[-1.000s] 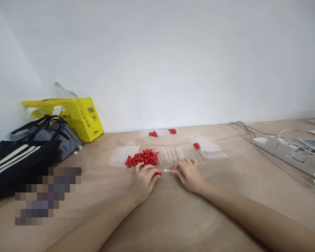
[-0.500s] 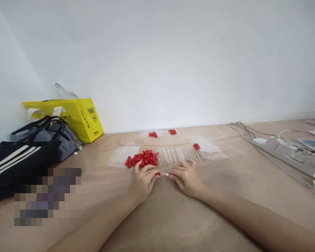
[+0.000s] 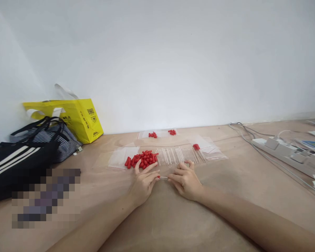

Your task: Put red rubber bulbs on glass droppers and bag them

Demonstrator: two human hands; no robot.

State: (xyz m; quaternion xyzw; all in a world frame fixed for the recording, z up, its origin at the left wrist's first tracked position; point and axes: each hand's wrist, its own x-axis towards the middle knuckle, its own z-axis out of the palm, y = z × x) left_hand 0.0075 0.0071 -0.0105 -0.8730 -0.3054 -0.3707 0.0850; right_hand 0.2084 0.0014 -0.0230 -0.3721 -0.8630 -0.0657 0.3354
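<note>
My left hand (image 3: 143, 185) pinches a small red rubber bulb (image 3: 159, 177), mostly hidden by the fingertips. My right hand (image 3: 187, 182) grips the other end of a thin clear dropper tube (image 3: 164, 177), held level between both hands. The tube's left end meets the bulb; how deep it sits inside I cannot tell. A heap of red bulbs (image 3: 146, 157) lies just beyond my left fingers. Past my right hand, many loose clear tubes (image 3: 173, 155) lie side by side. Several tubes with red bulbs on them (image 3: 196, 147) lie at the row's right end.
Clear plastic bags (image 3: 118, 156) lie left of the heap, with more bags (image 3: 212, 150) on the right. Farther back are two small red clusters (image 3: 152, 135). A yellow bag (image 3: 90, 120) and a black bag (image 3: 21, 164) stand left; a power strip (image 3: 291, 154) with cables lies right.
Both hands have shifted slightly down in view with the tube and bulb. Less of the bulb shows, and the visible stretch of tube is a little shorter.
</note>
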